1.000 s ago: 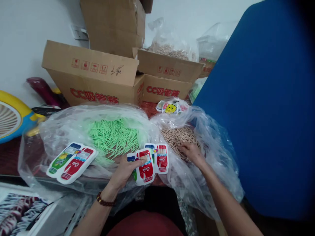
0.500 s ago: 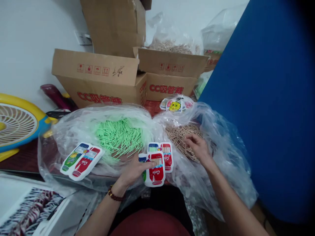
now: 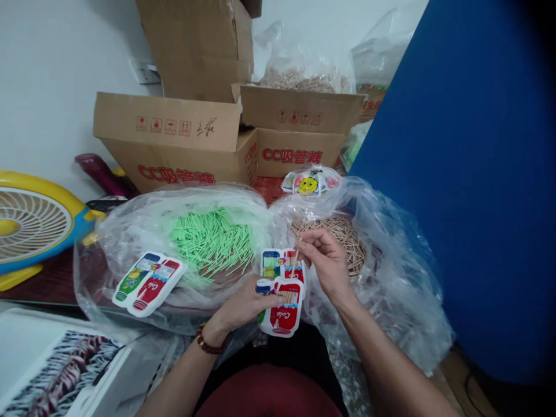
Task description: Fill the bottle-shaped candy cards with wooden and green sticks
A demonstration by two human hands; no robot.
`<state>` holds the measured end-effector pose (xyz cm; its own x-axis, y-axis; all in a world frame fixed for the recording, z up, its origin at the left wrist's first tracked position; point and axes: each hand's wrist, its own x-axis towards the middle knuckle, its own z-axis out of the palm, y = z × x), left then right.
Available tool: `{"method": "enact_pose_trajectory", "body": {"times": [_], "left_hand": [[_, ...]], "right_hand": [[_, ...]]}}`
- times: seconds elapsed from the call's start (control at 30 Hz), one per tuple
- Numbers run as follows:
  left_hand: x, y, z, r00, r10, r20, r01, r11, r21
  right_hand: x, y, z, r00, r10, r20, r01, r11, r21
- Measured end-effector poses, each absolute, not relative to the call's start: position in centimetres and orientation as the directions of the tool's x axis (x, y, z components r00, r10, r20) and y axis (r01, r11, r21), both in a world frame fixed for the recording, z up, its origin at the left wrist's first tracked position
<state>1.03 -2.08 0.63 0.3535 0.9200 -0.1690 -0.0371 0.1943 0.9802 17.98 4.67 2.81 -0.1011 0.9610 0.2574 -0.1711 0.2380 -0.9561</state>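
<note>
My left hand (image 3: 245,307) is closed on a bottle-shaped packet (image 3: 284,318) with a red cola side and a green side; its thumb lies across the front. Thin brown candy sticks (image 3: 296,263) are pinched in the fingertips of my right hand (image 3: 324,258), just above the top of that packet. Partly behind the held packet lies another like it (image 3: 270,260). Bright green sticks (image 3: 212,240) are heaped on clear plastic to the left. The brown stick pile (image 3: 354,246) sits beyond my right hand, partly hidden by it. A further packet (image 3: 147,284) rests at the left on the plastic.
Cardboard boxes (image 3: 174,147) stand at the back, with a clear bag of sticks (image 3: 304,78) behind. A yellow and blue fan (image 3: 37,223) is at the left. The blue panel (image 3: 460,191) borders the right side. A smiley-face packet (image 3: 307,184) lies near the boxes.
My right hand has come from the brown pile leftward and down to the held packet, bringing brown sticks. My left hand and its packet have shifted slightly right.
</note>
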Motion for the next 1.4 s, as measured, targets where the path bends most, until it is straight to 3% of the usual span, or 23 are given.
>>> {"method": "enact_pose_trajectory", "body": {"times": [0.43,0.6,0.73,0.9,1.0,1.2,1.4], "left_hand": [[1.4,-1.4,-0.1,0.334,0.924,-0.187,-0.187,0.26,0.947],[1.5,-1.3,-1.0,0.278,0.935,-0.22,-0.209,0.283,0.936],[1.8,-1.3,-0.8,0.291,0.928,-0.231,-0.214,0.299,0.93],[2.3,-1.2,-0.3,0.288,0.931,-0.225,-0.256,0.301,0.919],[2.2,-1.3,-0.5,0.314,0.921,-0.232,-0.214,0.306,0.927],[1.6,-2.6,-1.5,0.311,0.897,-0.313,0.042,0.316,0.948],[1.6,-2.5,-2.2,0.263,0.919,-0.295,0.065,0.288,0.955]], "right_hand": [[19.0,4.4,1.3,-0.331,0.939,0.096,-0.09,0.07,-0.993],[20.1,4.0,0.7,-0.453,0.873,0.182,0.104,0.255,-0.961],[21.3,4.4,0.9,-0.569,0.765,0.301,0.104,0.431,-0.896],[22.0,5.2,0.7,-0.684,0.706,0.184,0.166,0.395,-0.903],[21.9,5.2,0.0,-0.698,0.704,0.131,0.166,0.337,-0.927],[21.8,3.7,-2.3,-0.751,0.66,-0.033,0.171,0.146,-0.974],[21.8,3.1,-2.2,-0.67,0.742,0.0,0.245,0.222,-0.944]]}}
